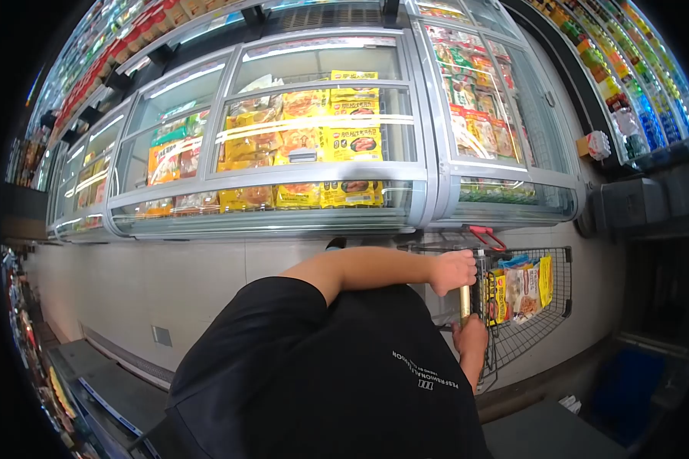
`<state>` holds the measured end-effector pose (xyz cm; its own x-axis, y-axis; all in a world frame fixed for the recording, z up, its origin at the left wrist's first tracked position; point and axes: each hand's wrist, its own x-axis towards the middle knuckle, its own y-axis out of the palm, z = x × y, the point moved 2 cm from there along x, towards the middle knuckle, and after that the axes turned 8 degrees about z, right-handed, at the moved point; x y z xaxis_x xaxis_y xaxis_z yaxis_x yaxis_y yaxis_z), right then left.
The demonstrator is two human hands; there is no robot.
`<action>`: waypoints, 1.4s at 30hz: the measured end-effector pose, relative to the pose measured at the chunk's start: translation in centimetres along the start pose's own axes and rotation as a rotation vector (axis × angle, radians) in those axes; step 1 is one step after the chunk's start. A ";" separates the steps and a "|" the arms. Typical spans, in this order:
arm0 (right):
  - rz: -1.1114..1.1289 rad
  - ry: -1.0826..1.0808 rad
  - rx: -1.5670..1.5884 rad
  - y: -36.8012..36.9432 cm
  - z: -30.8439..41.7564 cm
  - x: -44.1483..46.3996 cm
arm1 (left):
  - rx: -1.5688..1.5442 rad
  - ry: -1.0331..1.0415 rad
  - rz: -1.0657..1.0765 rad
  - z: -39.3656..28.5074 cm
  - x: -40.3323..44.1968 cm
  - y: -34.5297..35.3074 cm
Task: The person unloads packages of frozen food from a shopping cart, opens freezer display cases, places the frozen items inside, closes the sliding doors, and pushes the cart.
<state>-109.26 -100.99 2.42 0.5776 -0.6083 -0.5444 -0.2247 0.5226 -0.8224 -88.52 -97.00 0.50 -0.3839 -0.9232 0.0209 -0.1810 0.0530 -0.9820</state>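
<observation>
Both hands are on the handle (pixel 465 303) of a wire shopping cart (pixel 540 325) at the right of the head view. My left hand (pixel 454 272) is wrapped round the upper part of the handle in the picture. Lower down, my right hand (pixel 471 335) grips the same bar, with a short gap between the two. Inside the cart lie a yellow bag (pixel 546 281), a whitish bag (pixel 526 292) and a yellow and red package (pixel 498 299). A red piece (pixel 487 237) sticks out at the cart's upper corner.
Glass-topped freezers (pixel 314 172) with yellow food bags (pixel 352 141) run along the top. Another freezer (pixel 475 99) holds red and green bags. Drink shelves (pixel 628 69) curve at the upper right. Dark shelving (pixel 103 390) stands at the lower left beside the tiled floor (pixel 161 287).
</observation>
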 end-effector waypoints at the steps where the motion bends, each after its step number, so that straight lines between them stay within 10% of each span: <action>1: 0.027 0.012 -0.036 -0.1 0.4 0.8 | 0.014 0.006 -0.018 0.2 -0.4 0.3; 17: 0.143 0.066 -0.152 0.6 3.5 0.3 | -0.239 -0.053 -0.231 0.5 -4.3 0.3; 23: 0.109 0.123 -0.155 0.6 4.8 0.2 | -0.232 -0.514 -0.592 6.7 -14.5 -5.2; 31: 0.054 0.178 -0.316 -1.9 9.7 0.6 | 0.101 -1.341 -0.523 14.4 -38.0 -2.8; 36: -0.539 -0.340 -0.193 -5.6 21.9 3.4 | 0.029 -1.263 -0.455 15.9 -43.7 -0.8; 42: -0.206 -0.822 -0.200 -2.6 41.1 11.7 | -0.023 -1.245 -0.463 17.7 -44.6 -0.3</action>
<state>-69.66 -84.87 4.96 0.9881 -0.0144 -0.1532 -0.1426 0.2878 -0.9470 -55.28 -62.59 -3.50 0.7948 -0.5870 0.1539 -0.0891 -0.3638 -0.9272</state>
